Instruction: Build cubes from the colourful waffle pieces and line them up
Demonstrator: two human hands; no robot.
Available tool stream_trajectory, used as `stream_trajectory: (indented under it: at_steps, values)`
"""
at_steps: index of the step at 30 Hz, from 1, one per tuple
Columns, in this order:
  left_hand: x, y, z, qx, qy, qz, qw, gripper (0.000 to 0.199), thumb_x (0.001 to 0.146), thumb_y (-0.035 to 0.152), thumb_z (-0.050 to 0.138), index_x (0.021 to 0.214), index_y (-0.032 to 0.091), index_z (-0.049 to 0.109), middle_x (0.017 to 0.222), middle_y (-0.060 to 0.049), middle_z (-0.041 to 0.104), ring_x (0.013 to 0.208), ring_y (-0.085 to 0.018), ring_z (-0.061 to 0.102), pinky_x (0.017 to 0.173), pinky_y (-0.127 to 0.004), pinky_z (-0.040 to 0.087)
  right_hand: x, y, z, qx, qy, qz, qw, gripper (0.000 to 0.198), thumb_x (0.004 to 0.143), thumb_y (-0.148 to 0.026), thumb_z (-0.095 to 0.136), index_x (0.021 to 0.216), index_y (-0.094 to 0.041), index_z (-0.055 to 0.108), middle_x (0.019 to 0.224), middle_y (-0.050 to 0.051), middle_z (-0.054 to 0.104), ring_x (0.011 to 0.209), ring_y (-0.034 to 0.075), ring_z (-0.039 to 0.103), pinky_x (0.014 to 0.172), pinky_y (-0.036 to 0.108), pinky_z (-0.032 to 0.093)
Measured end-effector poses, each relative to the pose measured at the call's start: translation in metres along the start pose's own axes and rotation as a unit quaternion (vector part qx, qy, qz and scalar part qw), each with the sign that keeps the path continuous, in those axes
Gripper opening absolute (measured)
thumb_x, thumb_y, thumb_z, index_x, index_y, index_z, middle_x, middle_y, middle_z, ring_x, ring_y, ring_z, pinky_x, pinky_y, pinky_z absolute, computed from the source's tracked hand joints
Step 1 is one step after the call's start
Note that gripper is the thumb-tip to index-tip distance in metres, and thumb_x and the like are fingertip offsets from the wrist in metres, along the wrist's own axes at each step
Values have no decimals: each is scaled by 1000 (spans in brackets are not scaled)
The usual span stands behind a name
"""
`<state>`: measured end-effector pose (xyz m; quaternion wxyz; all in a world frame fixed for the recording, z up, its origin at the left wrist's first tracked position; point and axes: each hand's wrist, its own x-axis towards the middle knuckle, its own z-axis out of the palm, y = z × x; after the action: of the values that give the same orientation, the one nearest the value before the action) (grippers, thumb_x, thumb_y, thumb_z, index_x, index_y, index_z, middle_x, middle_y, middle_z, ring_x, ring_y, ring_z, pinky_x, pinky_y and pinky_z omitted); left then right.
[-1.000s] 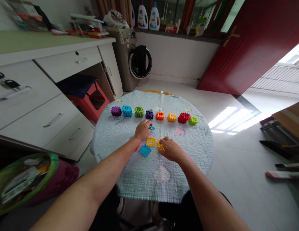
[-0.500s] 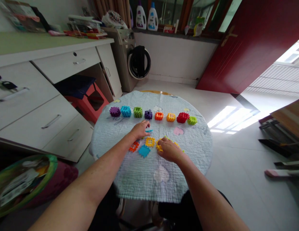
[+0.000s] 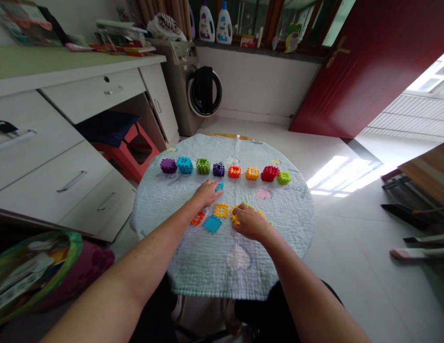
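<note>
My left hand (image 3: pixel 205 193) is closed with a small blue interlocking tile (image 3: pixel 219 187) pinched between thumb and fingers, just above the cloth. My right hand (image 3: pixel 249 221) rests low on the table, its fingers curled over a yellow tile (image 3: pixel 234 217) and partly hiding it. Between the hands lies a yellow window-shaped tile (image 3: pixel 221 210). A flat blue tile (image 3: pixel 212 223) and an orange-red frame tile (image 3: pixel 198 218) lie nearer to me on the left. Green and yellow pieces show behind my right hand, mostly covered.
Along the far side of the round cloth-covered table (image 3: pixel 239 276) stands a row of block groups, among them purple (image 3: pixel 168 166), green (image 3: pixel 203 166) and red (image 3: pixel 270 174). A red stool (image 3: pixel 145 145) and a bin (image 3: pixel 96 262) stand at the left.
My left hand has lifted the blue tile slightly and tilted it, so more of its face shows. The right hand stays on the yellow tile. The view has shifted a little.
</note>
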<state>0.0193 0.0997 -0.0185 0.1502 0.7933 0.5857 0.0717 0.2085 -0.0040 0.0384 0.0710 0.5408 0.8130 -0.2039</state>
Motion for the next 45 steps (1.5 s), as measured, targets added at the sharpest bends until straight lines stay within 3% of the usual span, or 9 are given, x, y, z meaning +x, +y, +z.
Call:
stream_trajectory:
  at_steps: [9, 13, 15, 19, 24, 29, 35, 38, 45]
  values:
    - [-10, 15, 11, 79, 23, 71, 994, 43, 92, 30, 42, 134, 28, 49, 117, -10, 56, 100, -22, 55, 91, -34, 40, -1, 1, 0, 0, 10, -5, 1000, 26, 82, -26, 52, 105, -18, 60, 113, 12, 58, 97, 22, 59, 78, 31, 42]
    - [-14, 22, 7, 63, 38, 124, 990, 60, 82, 13, 50, 140, 25, 40, 117, -8, 57, 106, -22, 52, 95, -35, 39, -2, 1, -2, 3, 7, -4, 1000, 27, 83, -28, 52, 107, -18, 60, 114, 12, 58, 98, 22, 59, 80, 31, 42]
    - [-15, 25, 4, 63, 39, 139, 988, 59, 77, 7, 52, 134, 22, 46, 116, -8, 59, 108, -24, 50, 96, -36, 38, -2, 1, -3, 5, 4, -1, 1000, 27, 84, -28, 52, 108, -18, 60, 114, 12, 58, 98, 22, 59, 81, 31, 42]
    - [-16, 27, 1, 78, 23, 158, 984, 34, 76, 7, 51, 105, 20, 63, 105, -8, 61, 103, -24, 51, 92, -36, 41, -2, 1, -3, 5, 3, -3, 1000, 28, 83, -27, 53, 109, -19, 59, 115, 12, 57, 100, 22, 58, 83, 31, 42]
    - [-18, 27, 2, 90, 8, 182, 979, 17, 83, 17, 51, 92, 21, 66, 98, -7, 59, 96, -22, 53, 83, -34, 44, -2, 1, -2, 6, 7, -2, 1000, 29, 83, -27, 52, 109, -17, 59, 115, 13, 57, 100, 23, 59, 82, 32, 43]
    - [-23, 30, 3, 78, -13, 159, 984, 20, 82, 27, 57, 100, 23, 64, 105, -7, 57, 94, -22, 56, 81, -33, 44, -2, 2, -3, 7, 1, 2, 1000, 29, 83, -27, 52, 109, -18, 59, 115, 12, 58, 101, 23, 59, 83, 32, 43]
    - [-30, 42, 5, 64, 16, 57, 996, 59, 72, 63, 61, 109, 18, 58, 106, -13, 58, 100, -29, 55, 87, -39, 42, -2, 2, -3, 22, 9, 0, 1000, 36, 83, -26, 52, 119, -19, 56, 116, 12, 57, 103, 23, 59, 86, 32, 42]
    - [-31, 49, 9, 85, 38, 2, 996, 61, 73, 65, 58, 110, 17, 55, 108, -15, 59, 104, -32, 53, 88, -42, 41, -1, 1, -3, 20, 4, 5, 1000, 35, 83, -26, 52, 117, -19, 57, 115, 11, 57, 102, 22, 59, 86, 32, 42]
    - [-27, 53, 19, 83, 26, -46, 995, 57, 72, 56, 62, 115, 20, 51, 107, -11, 62, 102, -28, 57, 86, -38, 43, -1, 4, -1, 12, 10, 0, 1000, 31, 82, -26, 51, 112, -17, 59, 114, 12, 58, 100, 24, 59, 84, 33, 43]
